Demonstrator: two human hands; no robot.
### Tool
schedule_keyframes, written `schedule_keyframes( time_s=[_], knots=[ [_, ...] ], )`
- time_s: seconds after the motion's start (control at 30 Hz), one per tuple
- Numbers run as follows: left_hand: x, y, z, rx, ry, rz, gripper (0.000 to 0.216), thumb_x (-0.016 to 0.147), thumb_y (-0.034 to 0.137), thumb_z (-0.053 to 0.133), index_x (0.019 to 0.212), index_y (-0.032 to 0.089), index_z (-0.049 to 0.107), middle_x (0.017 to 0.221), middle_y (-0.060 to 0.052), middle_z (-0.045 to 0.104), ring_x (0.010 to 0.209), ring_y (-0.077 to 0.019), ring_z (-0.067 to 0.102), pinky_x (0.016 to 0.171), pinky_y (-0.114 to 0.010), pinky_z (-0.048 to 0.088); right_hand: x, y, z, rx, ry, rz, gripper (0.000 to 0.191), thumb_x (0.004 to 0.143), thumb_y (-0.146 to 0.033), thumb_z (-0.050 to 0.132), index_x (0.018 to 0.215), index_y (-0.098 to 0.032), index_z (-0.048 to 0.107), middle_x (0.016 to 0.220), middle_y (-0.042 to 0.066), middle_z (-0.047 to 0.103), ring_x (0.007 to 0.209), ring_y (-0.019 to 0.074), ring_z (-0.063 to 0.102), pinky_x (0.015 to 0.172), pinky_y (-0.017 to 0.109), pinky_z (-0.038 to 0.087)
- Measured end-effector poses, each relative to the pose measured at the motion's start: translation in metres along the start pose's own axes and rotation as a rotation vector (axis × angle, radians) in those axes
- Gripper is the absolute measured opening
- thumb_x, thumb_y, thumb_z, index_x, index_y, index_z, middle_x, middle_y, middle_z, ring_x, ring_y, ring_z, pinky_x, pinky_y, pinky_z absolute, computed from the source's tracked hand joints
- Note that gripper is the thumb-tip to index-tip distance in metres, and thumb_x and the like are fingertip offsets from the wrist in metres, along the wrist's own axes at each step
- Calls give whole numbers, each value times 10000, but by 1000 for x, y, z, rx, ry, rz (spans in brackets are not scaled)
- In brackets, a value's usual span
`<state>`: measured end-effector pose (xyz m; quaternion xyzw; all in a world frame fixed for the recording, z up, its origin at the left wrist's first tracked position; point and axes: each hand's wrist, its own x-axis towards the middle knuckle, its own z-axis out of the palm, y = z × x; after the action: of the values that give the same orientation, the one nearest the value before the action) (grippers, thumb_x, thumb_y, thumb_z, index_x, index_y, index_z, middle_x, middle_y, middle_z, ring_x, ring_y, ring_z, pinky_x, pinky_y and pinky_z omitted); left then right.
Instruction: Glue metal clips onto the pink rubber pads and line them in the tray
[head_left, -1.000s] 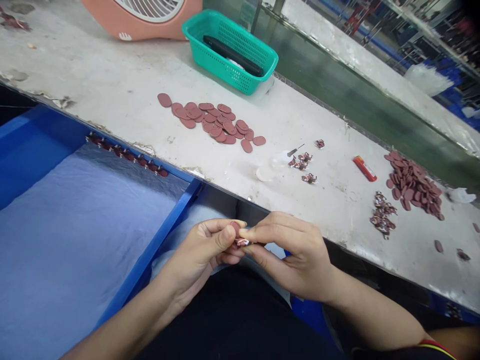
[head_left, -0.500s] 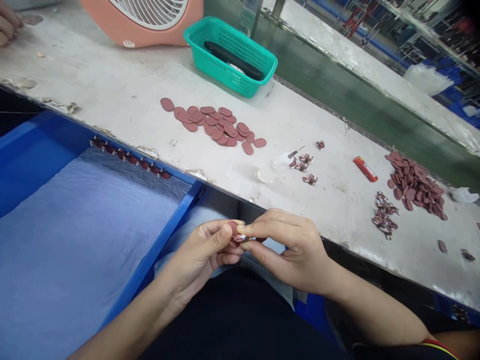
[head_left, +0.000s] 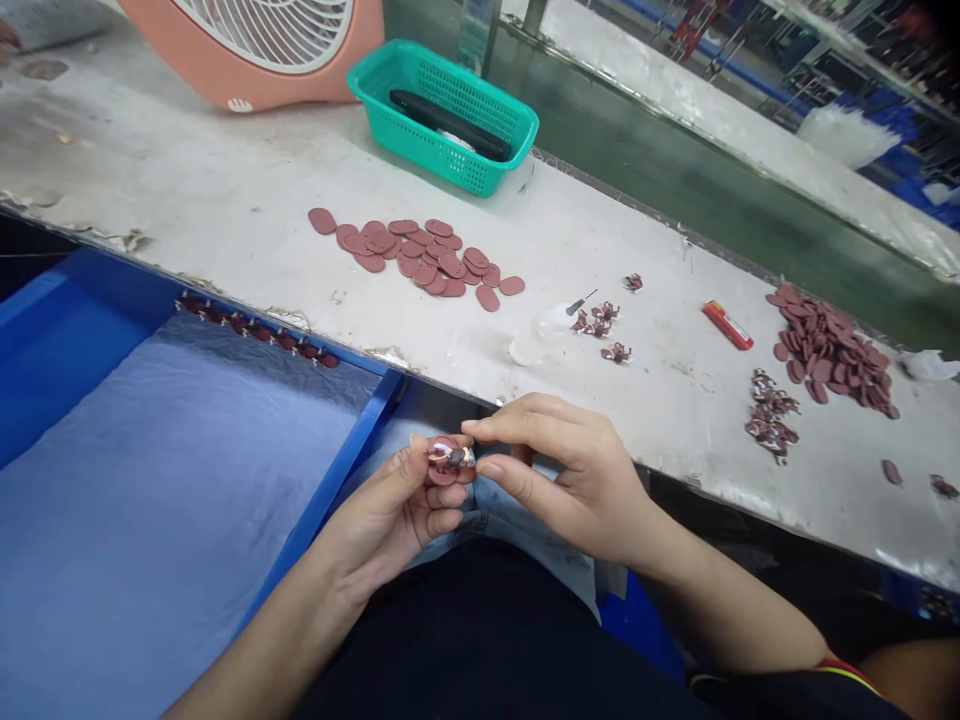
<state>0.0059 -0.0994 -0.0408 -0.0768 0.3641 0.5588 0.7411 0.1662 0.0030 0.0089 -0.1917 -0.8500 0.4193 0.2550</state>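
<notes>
one worn bench (head_left: 240,180) borders green paneling (head_left: 637,170), left hand (head_left: 394,510) pinching a figurine (head_left: 453,457), right hand (head_left: 589,485) unclasped beside it

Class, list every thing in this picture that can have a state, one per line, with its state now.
Left hand: closed on the figurine and disc.
Right hand: thumb and forefinger parted, beside the figurine.
Figurine: lying across the disc.
Disc: held, partly covered.
Green basket: upright, holding a black object.
Red lighter: lying flat.
Bottle: needle uncovered.
Fan: running or stopped, unclear.
</notes>
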Motion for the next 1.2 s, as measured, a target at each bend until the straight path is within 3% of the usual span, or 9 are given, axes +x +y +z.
schedule_keyframes(
  time_s=[0.17, 0.7, 0.87, 0.97, 1.07, 1.13, 1.2],
  knots=[
    [0, -1, 1, 5, -21, 7, 336, 508, 395, 936, 658, 157, 752, 561, 5, 717, 505, -104, 685, 499, -176, 607, 3, -1, 3, 22, -15, 21, 171, 917, -208, 670, 1071, -170, 733, 880, 47, 692, 698, 102, 613, 592, 203, 510],
    [3, -3, -1, -8, -21, 10, 242, 635, 297, 904, 739, 149, 743, 565, 14, 702, 523, -104, 691, 520, -150, 600, 6, 5, 7, 86, -39, 94, 108, 896, -202, 694, 968, -181, 771, 780, 29, 689, 657, 108, 614, 585, 221, 487],
    [7, 0, -6, 24, -58, 3, 305, 610, 389, 897, 736, 159, 740, 645, -4, 717, 576, -115, 694, 522, -179, 605, 7, 6, 7, 119, -34, 98, 127, 895, -213, 695, 1002, -194, 762, 801, 26, 686, 654, 100, 598, 553, 208, 466],
    [8, 5, -7, 92, -93, 7, 473, 584, 544, 854, 849, 165, 756, 773, -47, 741, 691, -174, 722, 540, -244, 626, 9, 10, 12, 86, 58, 42, 120, 879, -185, 698, 986, -170, 751, 785, 25, 681, 615, 91, 569, 521, 201, 457],
    [5, 6, -7, 170, 52, 232, 530, 601, 541, 856, 981, 192, 736, 888, -44, 737, 731, -167, 696, 564, -255, 621, 11, 17, 24, -34, 229, -51, 121, 868, -167, 687, 981, -173, 733, 785, 24, 670, 591, 89, 568, 512, 203, 480],
    [2, 4, -8, 209, 224, 465, 409, 627, 431, 886, 928, 209, 720, 828, 6, 703, 682, -124, 640, 575, -228, 599, 11, 22, 36, -164, 332, -139, 144, 868, -160, 680, 1006, -180, 715, 809, 36, 676, 625, 107, 608, 540, 217, 520],
    [-1, 1, -8, 252, 306, 608, 314, 635, 342, 896, 840, 205, 701, 781, 25, 671, 681, -116, 608, 576, -208, 567, 12, 27, 50, -308, 386, -259, 200, 870, -152, 677, 1067, -180, 691, 827, 51, 694, 677, 134, 645, 581, 240, 554]
  ],
)
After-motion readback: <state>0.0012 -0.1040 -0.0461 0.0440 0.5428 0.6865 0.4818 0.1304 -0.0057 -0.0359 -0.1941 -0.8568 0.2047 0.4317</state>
